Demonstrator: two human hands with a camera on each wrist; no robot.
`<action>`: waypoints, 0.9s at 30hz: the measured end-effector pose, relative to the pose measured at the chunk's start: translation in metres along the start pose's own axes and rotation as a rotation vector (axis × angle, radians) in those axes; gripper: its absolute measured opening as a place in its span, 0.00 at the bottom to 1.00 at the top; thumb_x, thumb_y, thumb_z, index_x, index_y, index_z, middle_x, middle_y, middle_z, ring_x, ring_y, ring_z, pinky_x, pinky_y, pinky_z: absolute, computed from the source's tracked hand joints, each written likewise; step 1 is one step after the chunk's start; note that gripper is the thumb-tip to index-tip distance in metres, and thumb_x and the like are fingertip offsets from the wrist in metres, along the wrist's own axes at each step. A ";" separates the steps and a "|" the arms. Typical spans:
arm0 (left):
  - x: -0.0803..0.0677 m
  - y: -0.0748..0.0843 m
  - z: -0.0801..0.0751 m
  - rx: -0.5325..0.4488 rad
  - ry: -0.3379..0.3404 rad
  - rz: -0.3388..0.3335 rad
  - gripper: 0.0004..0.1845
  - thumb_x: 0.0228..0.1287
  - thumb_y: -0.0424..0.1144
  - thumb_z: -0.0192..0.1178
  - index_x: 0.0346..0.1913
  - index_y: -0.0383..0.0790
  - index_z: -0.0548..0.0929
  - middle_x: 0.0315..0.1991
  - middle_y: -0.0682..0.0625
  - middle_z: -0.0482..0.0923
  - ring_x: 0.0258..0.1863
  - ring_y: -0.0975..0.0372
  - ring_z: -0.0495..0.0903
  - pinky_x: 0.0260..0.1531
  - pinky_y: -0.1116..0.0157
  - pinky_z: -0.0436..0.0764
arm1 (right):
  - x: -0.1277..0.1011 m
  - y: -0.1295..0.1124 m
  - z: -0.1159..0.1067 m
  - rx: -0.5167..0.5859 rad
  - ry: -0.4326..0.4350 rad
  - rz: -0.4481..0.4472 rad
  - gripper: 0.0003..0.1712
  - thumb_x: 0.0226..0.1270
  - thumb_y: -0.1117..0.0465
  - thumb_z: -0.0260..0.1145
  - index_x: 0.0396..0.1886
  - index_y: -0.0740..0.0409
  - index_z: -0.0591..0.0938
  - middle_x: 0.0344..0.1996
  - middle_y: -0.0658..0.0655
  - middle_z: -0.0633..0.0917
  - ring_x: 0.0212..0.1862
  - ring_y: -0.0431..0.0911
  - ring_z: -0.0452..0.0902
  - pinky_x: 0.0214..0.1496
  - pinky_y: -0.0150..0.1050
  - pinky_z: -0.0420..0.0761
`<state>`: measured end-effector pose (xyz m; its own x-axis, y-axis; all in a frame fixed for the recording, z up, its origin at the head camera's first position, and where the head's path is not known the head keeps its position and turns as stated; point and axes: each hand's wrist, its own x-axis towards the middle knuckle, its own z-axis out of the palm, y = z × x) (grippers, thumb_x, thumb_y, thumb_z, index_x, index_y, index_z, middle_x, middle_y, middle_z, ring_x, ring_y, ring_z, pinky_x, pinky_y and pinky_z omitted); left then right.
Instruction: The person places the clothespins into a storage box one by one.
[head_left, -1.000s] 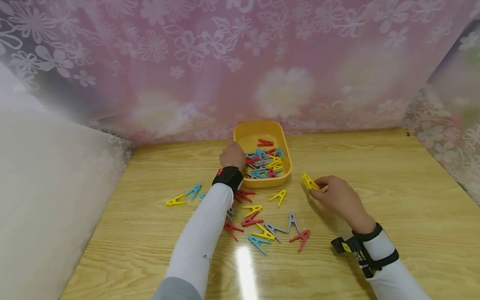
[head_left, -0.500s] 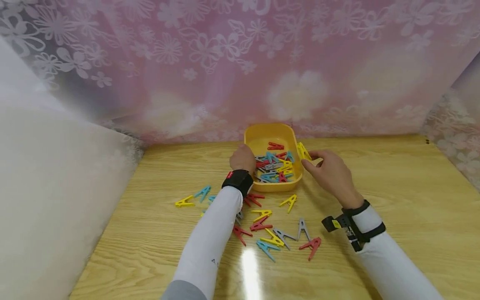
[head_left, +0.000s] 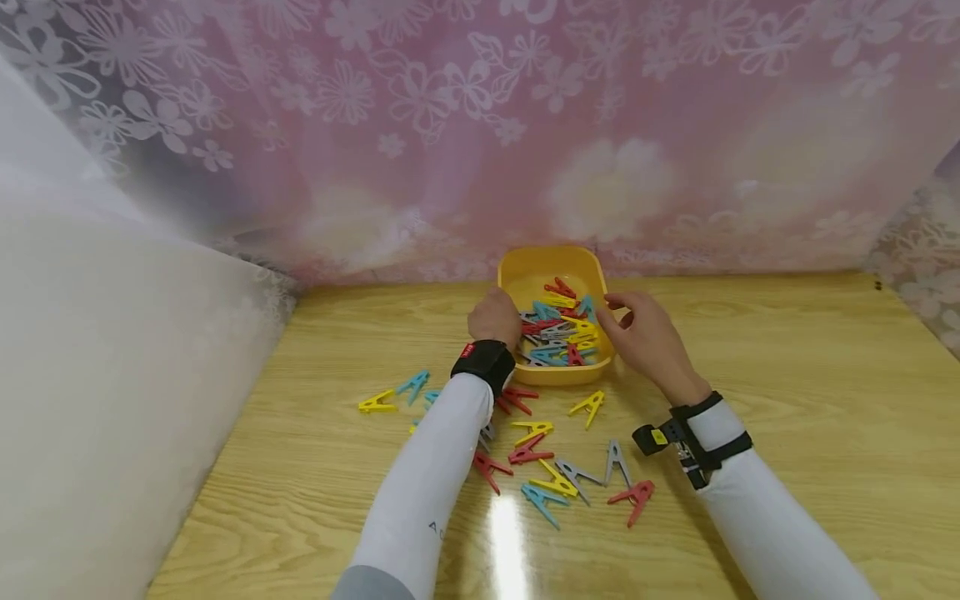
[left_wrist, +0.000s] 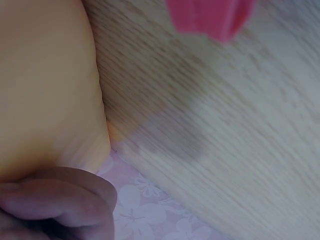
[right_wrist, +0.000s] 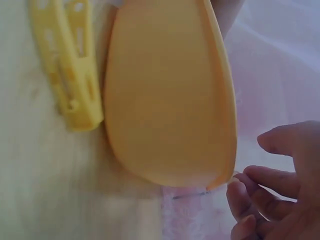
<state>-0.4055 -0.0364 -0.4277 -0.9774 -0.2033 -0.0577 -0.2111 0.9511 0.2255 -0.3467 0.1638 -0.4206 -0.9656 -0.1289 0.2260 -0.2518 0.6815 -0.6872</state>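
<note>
While the left hand (head_left: 495, 317) steadies the tray (head_left: 513, 271) by its left rim, fingers seemingly curled on the wall, the right hand (head_left: 645, 337) hovers at the right rim, fingers relaxed and holding nothing. Pegs (head_left: 558, 329) fill the tray in a mixed heap; more lie scattered on the counter (head_left: 787, 350) below, toward the person. Nearest loose one to the right hand: a yellow peg (head_left: 587, 407), just beside the tray's near wall, lying below and left of the palm, its long axis slanting from lower left to upper right. The right wrist view shows that peg (right_wrist: 67, 70) flat beside the tray's wall (right_wrist: 170, 95). Right hand is nearer to it, I'd judge; the left forearm lies over the pegs (head_left: 487, 433) further left.
</note>
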 end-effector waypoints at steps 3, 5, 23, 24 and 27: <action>-0.001 0.001 -0.002 -0.004 -0.009 -0.001 0.15 0.72 0.43 0.51 0.52 0.36 0.74 0.33 0.45 0.82 0.30 0.56 0.83 0.30 0.60 0.82 | -0.011 0.005 -0.002 0.018 0.038 -0.006 0.26 0.73 0.51 0.55 0.58 0.68 0.75 0.50 0.66 0.76 0.39 0.53 0.73 0.37 0.46 0.72; -0.002 0.001 -0.002 0.002 -0.027 0.001 0.16 0.73 0.44 0.50 0.54 0.36 0.73 0.33 0.45 0.82 0.31 0.56 0.83 0.31 0.60 0.81 | -0.018 0.009 -0.004 0.038 0.067 -0.011 0.24 0.73 0.53 0.55 0.57 0.68 0.76 0.50 0.66 0.76 0.39 0.53 0.72 0.36 0.45 0.72; 0.013 -0.022 -0.013 -0.233 -0.173 0.097 0.25 0.75 0.51 0.34 0.34 0.38 0.77 0.23 0.46 0.72 0.18 0.55 0.70 0.19 0.61 0.69 | -0.073 0.029 -0.030 0.039 -0.057 -0.009 0.22 0.75 0.51 0.53 0.55 0.63 0.78 0.46 0.61 0.79 0.39 0.51 0.75 0.34 0.44 0.73; 0.013 -0.024 -0.015 -0.250 -0.178 0.120 0.26 0.75 0.50 0.33 0.32 0.38 0.78 0.22 0.47 0.73 0.17 0.55 0.70 0.18 0.61 0.69 | -0.075 0.030 -0.029 0.040 -0.074 -0.012 0.21 0.75 0.52 0.53 0.55 0.63 0.78 0.47 0.61 0.79 0.39 0.50 0.74 0.33 0.44 0.74; 0.011 -0.028 -0.017 -0.336 -0.212 0.178 0.22 0.76 0.46 0.34 0.38 0.37 0.77 0.26 0.47 0.76 0.18 0.57 0.73 0.18 0.64 0.73 | -0.080 0.031 -0.025 0.046 -0.131 -0.034 0.19 0.74 0.54 0.56 0.53 0.64 0.78 0.46 0.60 0.79 0.38 0.49 0.74 0.32 0.41 0.75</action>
<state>-0.4101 -0.0693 -0.4185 -0.9828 0.0430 -0.1795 -0.0644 0.8314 0.5519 -0.2760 0.2127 -0.4428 -0.9559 -0.2467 0.1596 -0.2845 0.6417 -0.7122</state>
